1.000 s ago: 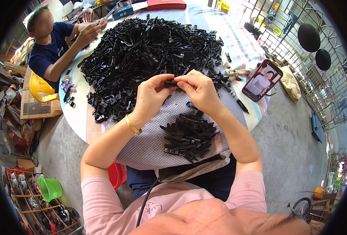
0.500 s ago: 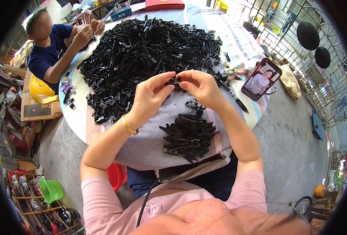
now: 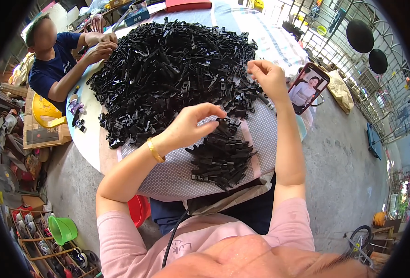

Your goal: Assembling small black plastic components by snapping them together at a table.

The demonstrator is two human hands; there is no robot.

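Observation:
A large heap of black clips [image 3: 163,69] covers the far half of the table. Closer to me lies a smaller pile of black clips [image 3: 223,160]. My left hand [image 3: 186,125], with a gold bangle on its wrist, hovers at the far end of this small pile; its thumb and fingers are apart, and no clip shows clearly held. Farther right, my right hand [image 3: 270,82] is raised over the right edge of the big heap. Its fingers are curled together, and whatever may be between them is hidden.
A phone [image 3: 309,88] on a stand shows a person on its screen, right of my right hand. Across the left side, a co-worker [image 3: 52,60] has both hands at the heap's edge. A red box [image 3: 188,5] lies at the back, and a red bucket [image 3: 137,208] stands below the table.
My hands were together over the table, holding a black clip between them. Now they are apart: the left moved down toward the small pile, the right up and right. The co-worker's hands lowered to the heap.

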